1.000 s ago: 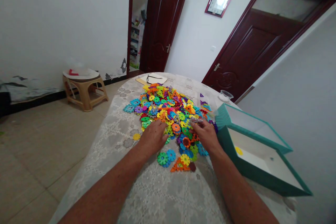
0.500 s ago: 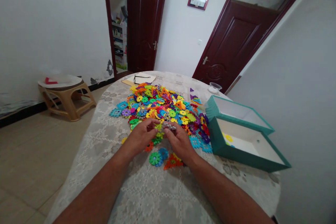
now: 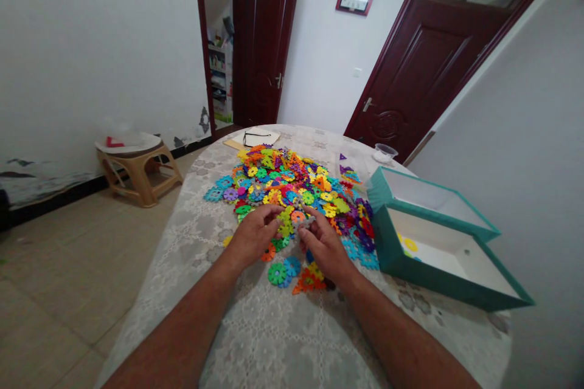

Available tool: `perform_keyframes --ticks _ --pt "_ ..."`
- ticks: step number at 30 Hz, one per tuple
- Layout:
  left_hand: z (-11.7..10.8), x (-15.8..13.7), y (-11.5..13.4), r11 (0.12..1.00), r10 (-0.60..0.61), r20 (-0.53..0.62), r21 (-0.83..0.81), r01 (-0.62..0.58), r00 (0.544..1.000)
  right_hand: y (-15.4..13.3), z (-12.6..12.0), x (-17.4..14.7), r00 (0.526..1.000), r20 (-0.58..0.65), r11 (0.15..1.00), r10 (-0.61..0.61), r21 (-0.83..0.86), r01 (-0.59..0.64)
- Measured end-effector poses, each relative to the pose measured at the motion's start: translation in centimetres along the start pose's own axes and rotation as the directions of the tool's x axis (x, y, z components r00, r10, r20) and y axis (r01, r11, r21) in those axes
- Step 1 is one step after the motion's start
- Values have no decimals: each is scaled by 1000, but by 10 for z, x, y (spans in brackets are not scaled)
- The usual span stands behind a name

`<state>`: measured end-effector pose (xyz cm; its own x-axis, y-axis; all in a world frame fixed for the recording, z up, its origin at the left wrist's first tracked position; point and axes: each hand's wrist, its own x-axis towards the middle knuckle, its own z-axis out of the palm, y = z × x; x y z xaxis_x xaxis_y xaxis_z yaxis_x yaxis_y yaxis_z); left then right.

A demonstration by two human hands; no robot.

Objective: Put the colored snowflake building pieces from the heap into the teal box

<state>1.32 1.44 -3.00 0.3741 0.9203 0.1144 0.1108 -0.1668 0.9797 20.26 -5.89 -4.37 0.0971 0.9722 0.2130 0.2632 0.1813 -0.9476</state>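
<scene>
Grey and probably plastic, the notched piece (image 3: pixel 304 223) pinched by the fingers of the right hand (image 3: pixel 325 245) at the near side of the heap (image 3: pixel 285 177) should handle light and stiff, best held by its rim, though whether the left hand (image 3: pixel 254 233) grasps anything I cannot tell.

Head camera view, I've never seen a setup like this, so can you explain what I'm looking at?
There's no machine here: a person works with two bare hands, seen from a camera on their head, looking forward and down. On the cloth-covered table lies a pile of colorful notched pieces, with an open green box to the right. The right hand holds a gray piece. The left hand is close by; whether it grips anything is hard to tell.
</scene>
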Motion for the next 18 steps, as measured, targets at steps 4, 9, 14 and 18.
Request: perform_keyframes --ticks 4,9,14,18 --pt "-1 -1 3 998 23 12 62 -24 1000 -3 0 -4 999 49 999 1 -50 1" --pt "-1 -4 11 996 9 20 86 -11 1000 -4 2 -3 997 79 999 -19 -43 23" --pt "1 -5 12 998 -7 56 57 4 998 5 2 1 998 55 999 -32 40 30" --pt "4 -7 17 1000 -23 114 -8 24 993 10 3 2 999 33 999 -14 32 13"
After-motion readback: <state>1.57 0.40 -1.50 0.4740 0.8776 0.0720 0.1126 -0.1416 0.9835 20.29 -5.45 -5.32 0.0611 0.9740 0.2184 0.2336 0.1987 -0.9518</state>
